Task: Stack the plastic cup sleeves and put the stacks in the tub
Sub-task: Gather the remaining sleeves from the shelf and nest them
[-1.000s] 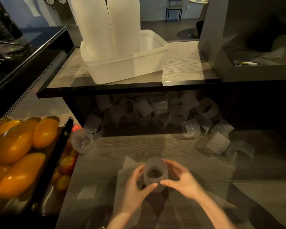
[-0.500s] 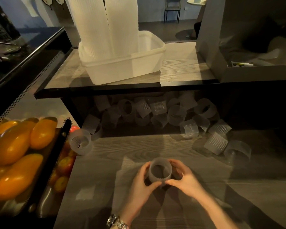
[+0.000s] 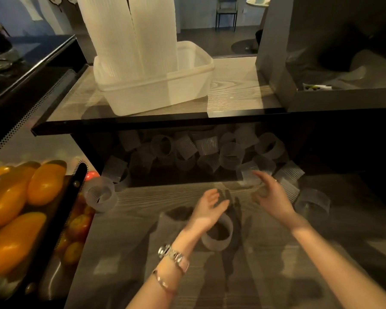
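A short stack of translucent cup sleeves (image 3: pixel 218 236) stands upright on the wooden counter, free of both hands. My left hand (image 3: pixel 210 207) hovers just above and behind it, fingers loose and holding nothing. My right hand (image 3: pixel 271 196) is stretched out with straight fingers toward the loose sleeves (image 3: pixel 245 172) at the counter's back. Several more ribbed sleeves (image 3: pixel 201 150) lie jumbled under the shelf. On the shelf above, the white tub (image 3: pixel 187 85) holds two tall sleeve stacks (image 3: pixel 129 34).
A single sleeve (image 3: pixel 100 194) lies on its side at the counter's left edge. Left of it a tray holds yellow peppers (image 3: pixel 11 197) and small tomatoes (image 3: pixel 78 226). A grey box (image 3: pixel 276 63) stands on the shelf at the right.
Both hands have let go of the sleeve stack, which now stands on the counter. The left hand lifted off it and the right hand moved forward and right toward the loose sleeves.
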The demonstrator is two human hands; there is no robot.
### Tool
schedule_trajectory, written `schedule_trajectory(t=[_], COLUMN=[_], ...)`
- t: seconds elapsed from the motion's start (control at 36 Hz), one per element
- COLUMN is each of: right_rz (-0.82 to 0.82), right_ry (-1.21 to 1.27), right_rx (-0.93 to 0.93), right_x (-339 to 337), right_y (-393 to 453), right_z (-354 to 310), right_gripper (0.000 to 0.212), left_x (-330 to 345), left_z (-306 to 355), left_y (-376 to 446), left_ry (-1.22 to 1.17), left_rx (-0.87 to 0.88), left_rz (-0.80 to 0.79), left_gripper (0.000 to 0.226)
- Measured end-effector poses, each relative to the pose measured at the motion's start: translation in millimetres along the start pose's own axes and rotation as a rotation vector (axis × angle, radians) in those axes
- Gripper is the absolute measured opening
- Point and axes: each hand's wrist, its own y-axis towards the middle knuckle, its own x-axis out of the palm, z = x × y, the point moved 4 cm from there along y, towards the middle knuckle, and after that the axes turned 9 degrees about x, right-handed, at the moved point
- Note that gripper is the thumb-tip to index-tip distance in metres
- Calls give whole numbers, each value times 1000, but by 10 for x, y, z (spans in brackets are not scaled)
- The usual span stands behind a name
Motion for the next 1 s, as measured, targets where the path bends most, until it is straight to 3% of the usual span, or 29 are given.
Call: schedule_trajectory(t=[0.08, 0.19, 0.33, 0.5, 0.69, 0.78, 0.86, 0.94, 1.0], right_rz=[32, -71, -195, -153, 36, 67, 43, -14, -136], right_ry=[-199, -547, -899, -1037, -728, -549, -316, -31, 230], right_rx=[-36, -41, 29, 15, 118, 208, 249, 306, 327], right_x=[-45, 42, 131, 226, 275, 362, 505, 670, 802], right_y=[297, 586, 731, 656, 471, 374, 277, 190, 134], right_z=[-92, -134, -104, -20, 34, 81, 80, 60, 23], right_gripper=[64, 64, 57, 67, 68, 69, 66, 63, 60], left_x=[219, 487, 619, 635, 496, 320, 89, -131, -245], left_z=[139, 187, 57, -45, -28, -55, -115, -219, -281], left_y=[201, 470, 672, 694, 726, 757, 711, 629, 577], left_ry=[1, -277, -546, -641, -533, -452, -419, -305, -223], left_rx=[-58, -255, -399, -420, -345, -294, -249, -214, -191], left_rz=[-114, -162, -37, -22, -46, 54, 139, 113, 70], left_gripper=[52, 11, 19, 14, 29, 43, 51, 62, 67])
